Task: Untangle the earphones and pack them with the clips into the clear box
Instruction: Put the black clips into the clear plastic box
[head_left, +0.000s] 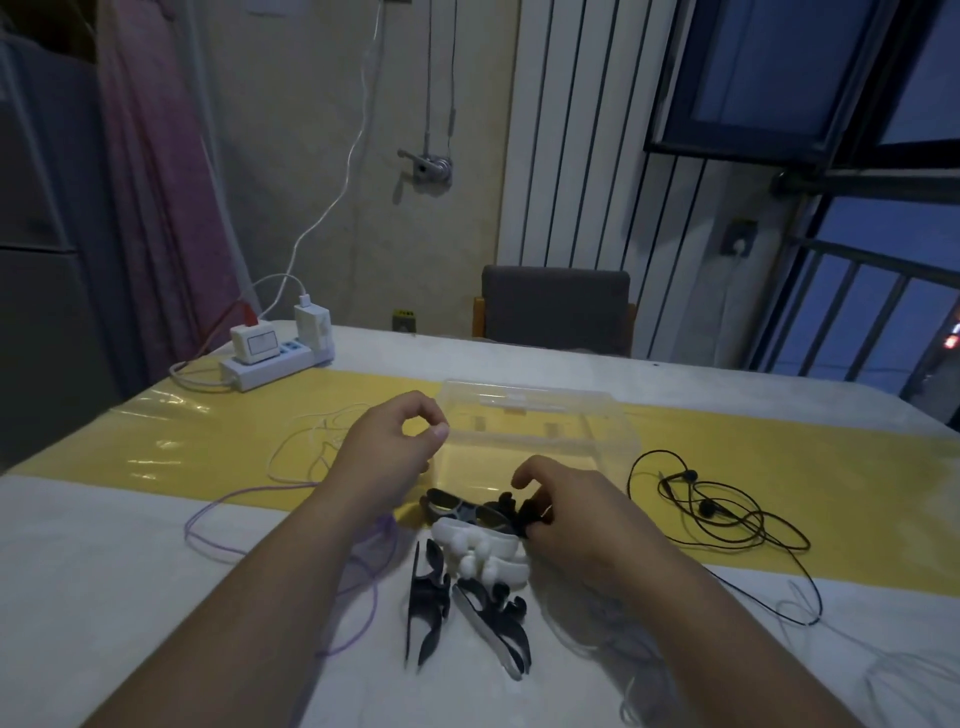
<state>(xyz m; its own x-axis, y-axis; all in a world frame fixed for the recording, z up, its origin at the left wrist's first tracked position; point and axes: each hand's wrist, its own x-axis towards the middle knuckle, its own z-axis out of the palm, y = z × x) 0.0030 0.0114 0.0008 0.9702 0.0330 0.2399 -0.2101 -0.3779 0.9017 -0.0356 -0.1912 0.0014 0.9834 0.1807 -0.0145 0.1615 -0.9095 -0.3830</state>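
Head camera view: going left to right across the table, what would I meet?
Power strip → left hand → right hand → black earphones. The clear box and clips overlap the hands, so they are left out.

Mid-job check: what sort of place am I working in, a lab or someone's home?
Most likely a room in a home, not a lab: a table covered in white and yellow cloth under clear plastic, a grey cushioned chair behind it, and a white power strip loaded with chargers.
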